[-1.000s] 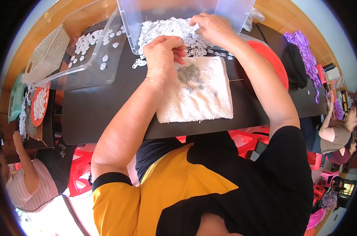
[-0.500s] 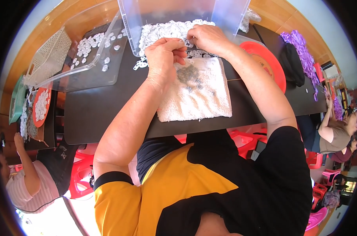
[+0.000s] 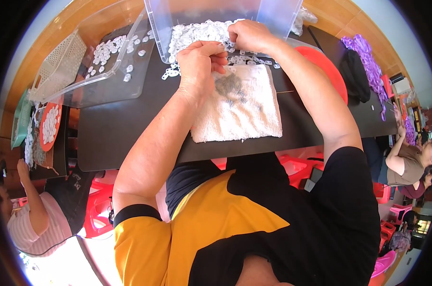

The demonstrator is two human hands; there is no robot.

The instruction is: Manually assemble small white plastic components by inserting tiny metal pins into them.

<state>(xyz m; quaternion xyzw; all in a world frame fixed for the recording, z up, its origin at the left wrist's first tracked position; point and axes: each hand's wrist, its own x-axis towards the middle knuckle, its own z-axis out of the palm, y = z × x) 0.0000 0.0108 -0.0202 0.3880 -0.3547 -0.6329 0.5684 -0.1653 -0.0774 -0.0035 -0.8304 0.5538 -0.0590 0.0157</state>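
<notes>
My left hand (image 3: 197, 59) is raised over the upper left corner of a pale towel (image 3: 235, 124), its thumb and index finger pinched together. Whatever lies in that pinch is too small to make out. Further right and slightly farther away, my right hand (image 3: 251, 36) has its fingertips closed at the mouth of a clear plastic bin (image 3: 157, 31); what they hold is hidden. A heap of small white plastic pieces with holes (image 3: 197, 34) fills the bin's opening and spills onto the table. On the towel rests a pile of tiny grey bits (image 3: 229, 86), perhaps metal.
Left of the bin stands another clear box (image 3: 130, 90) with white pieces. A white basket (image 3: 63, 57) is beyond it. To the right are a red round tray (image 3: 325, 71), a black bag (image 3: 356, 78) and purple ribbon (image 3: 366, 57). Other people sit at both sides.
My right hand has risen slightly away from me, its fingertips still together. The left hand's pinch has shifted slightly, staying near the same spot. The view has tilted a little.
</notes>
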